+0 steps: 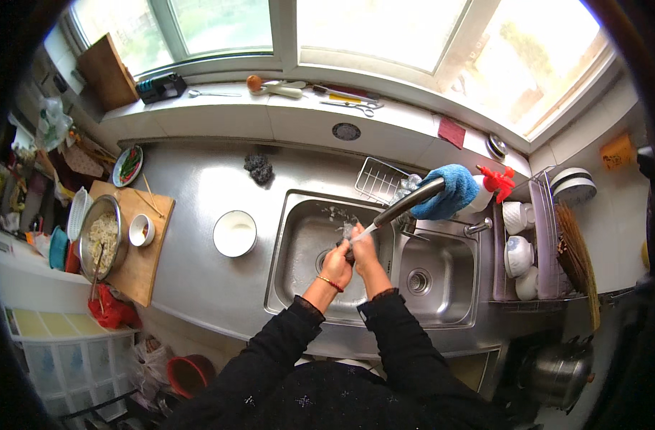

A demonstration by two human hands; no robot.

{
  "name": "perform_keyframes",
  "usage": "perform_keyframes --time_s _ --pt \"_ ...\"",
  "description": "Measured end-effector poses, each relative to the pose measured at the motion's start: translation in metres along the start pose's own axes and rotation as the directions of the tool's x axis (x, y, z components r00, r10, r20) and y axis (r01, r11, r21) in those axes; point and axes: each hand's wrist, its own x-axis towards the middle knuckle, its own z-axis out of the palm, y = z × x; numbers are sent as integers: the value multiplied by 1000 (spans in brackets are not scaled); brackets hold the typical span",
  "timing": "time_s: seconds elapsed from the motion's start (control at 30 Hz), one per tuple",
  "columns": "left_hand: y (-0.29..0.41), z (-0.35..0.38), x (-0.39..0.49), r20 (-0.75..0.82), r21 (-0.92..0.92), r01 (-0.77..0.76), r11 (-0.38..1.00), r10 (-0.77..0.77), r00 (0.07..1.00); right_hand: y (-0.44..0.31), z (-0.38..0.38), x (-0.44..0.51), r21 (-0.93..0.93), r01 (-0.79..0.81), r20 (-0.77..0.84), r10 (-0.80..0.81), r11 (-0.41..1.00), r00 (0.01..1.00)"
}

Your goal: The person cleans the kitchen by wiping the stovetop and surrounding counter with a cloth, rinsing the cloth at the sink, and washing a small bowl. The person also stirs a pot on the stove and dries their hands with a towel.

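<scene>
Water runs from the faucet spout (408, 203) over both my hands above the large basin of the steel double sink (300, 269). My left hand (337, 266), with a red and gold bracelet at its wrist, closes around a small dark object (350, 253) whose kind I cannot tell. My right hand (364, 250) meets it from the other side, its fingers near the stream; whether it also grips the object is unclear. A blue cloth (450, 191) is draped around the faucet. To the left on the steel counter stands a white bowl (235, 233).
A steel wool scourer (258, 169) lies behind the bowl. At the left, a metal bowl of food (103, 236) and a small white bowl (142, 230) rest on a wooden board (139, 274). A wire rack (378, 180) borders the sink; a dish rack (542, 242) holds bowls at the right.
</scene>
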Motion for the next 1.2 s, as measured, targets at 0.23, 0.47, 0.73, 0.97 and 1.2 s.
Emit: perform_keyframes --time_s 0.23,0.47,0.73,0.97,1.2 --pt "-1 -6 2 36 72 81 994 -83 996 31 -4 -1 -24 70 -93 -71 997 993" --pt "7 -18 2 -29 203 104 974 -100 995 -3 -47 -7 -542 162 212 -52 825 976" --pt "9 -30 5 35 524 39 851 -67 997 1 -46 -2 -781 335 103 -421 527 901" --pt "4 -66 26 -410 412 186 892 -1 912 1 -40 1 -571 115 -107 -213 813 971" --pt "-12 -48 43 -198 -145 284 948 -309 930 14 -7 -38 -331 20 -177 -83 943 981"
